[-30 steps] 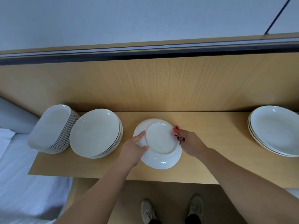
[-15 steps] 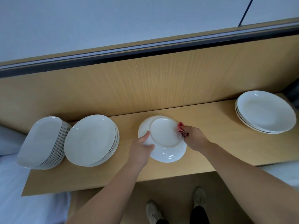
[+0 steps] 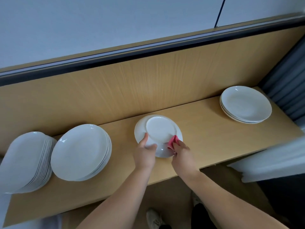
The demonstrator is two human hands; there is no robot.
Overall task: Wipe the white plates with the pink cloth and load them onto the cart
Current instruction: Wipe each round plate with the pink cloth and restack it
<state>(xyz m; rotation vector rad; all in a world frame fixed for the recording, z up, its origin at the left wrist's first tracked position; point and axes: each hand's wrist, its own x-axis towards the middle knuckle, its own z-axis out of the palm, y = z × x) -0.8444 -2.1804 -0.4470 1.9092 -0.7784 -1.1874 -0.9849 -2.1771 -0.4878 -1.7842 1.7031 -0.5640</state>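
Note:
A white plate [image 3: 160,128] lies upside down at the middle of the wooden shelf [image 3: 206,134], its flat base ring facing up. My left hand [image 3: 145,153] grips its near-left rim, thumb on top. My right hand [image 3: 182,152] pinches the pink cloth [image 3: 173,142] and presses it on the plate's near-right rim. Most of the cloth is hidden inside the hand. No cart is in view.
Two stacks of white plates stand at the left: round ones [image 3: 80,152] and a taller stack of oval ones [image 3: 24,161]. A short stack of deep plates [image 3: 245,104] sits at the far right. A wooden back panel [image 3: 148,86] rises behind the shelf. Grey curtain [image 3: 287,90] at the right.
My right hand with the cloth has slid from the plate's right rim round to its near-right rim. The view has swung left and tilted. My left hand keeps its grip.

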